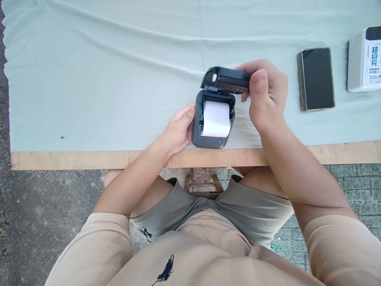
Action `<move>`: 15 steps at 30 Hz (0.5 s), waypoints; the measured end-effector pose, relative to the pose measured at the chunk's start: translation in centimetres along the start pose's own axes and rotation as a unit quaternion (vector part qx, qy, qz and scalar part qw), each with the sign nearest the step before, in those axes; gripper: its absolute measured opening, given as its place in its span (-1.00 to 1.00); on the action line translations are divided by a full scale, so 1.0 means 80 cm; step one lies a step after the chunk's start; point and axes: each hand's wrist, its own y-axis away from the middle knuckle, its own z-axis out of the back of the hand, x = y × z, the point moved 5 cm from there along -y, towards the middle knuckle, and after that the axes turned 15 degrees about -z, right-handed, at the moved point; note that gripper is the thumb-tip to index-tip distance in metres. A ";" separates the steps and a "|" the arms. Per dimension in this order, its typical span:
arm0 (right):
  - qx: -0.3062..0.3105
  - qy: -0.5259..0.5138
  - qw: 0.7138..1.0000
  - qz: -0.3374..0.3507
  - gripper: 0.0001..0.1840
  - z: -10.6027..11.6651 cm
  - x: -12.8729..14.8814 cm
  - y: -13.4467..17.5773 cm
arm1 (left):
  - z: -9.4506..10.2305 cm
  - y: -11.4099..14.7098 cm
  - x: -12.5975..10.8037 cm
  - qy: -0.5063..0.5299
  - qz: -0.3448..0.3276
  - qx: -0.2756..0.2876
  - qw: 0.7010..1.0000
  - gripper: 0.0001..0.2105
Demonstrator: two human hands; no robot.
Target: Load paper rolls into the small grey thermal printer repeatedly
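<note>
A small dark grey label printer stands near the front edge of the table, its lid raised. Inside its bay lies a roll of white paper, the loose end reaching forward over the front lip. My left hand is closed around the printer's left side, with some fingers hidden behind the body. The raised lid is pinched at its right end between the thumb and fingers of my right hand.
A pale green cloth covers the table, with a bare wooden strip along the front. To the right lie a dark-screened smartphone and a white box-shaped device with a printed label. A wooden stool shows below.
</note>
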 end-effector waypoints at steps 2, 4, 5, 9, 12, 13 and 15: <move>-0.044 0.062 0.997 0.030 -0.12 0.005 0.005 -0.001 | 0.000 0.001 0.002 0.002 0.015 0.000 1.000 -0.79; -0.072 0.124 0.989 0.038 -0.09 0.007 0.006 -0.003 | 0.000 0.002 0.002 0.010 0.024 0.000 1.000 -0.77; -0.075 0.136 0.987 0.030 -0.09 0.006 0.005 -0.005 | -0.001 0.002 0.002 0.016 0.025 0.001 1.000 -0.75; -0.037 0.026 0.999 -0.010 -0.22 -0.001 -0.005 -0.015 | -0.004 0.002 0.001 0.034 0.025 -0.011 0.999 -0.69; -0.012 -0.026 0.999 -0.034 -0.23 -0.006 -0.008 -0.019 | -0.006 0.002 0.000 0.034 0.025 -0.020 0.999 -0.72; -0.011 -0.024 0.999 -0.042 -0.22 -0.006 -0.008 -0.019 | -0.006 0.002 0.000 0.032 0.026 -0.020 0.999 -0.73; -0.008 -0.007 0.998 -0.062 -0.19 -0.006 -0.007 -0.019 | -0.005 0.002 0.001 0.024 0.028 -0.021 0.999 -0.72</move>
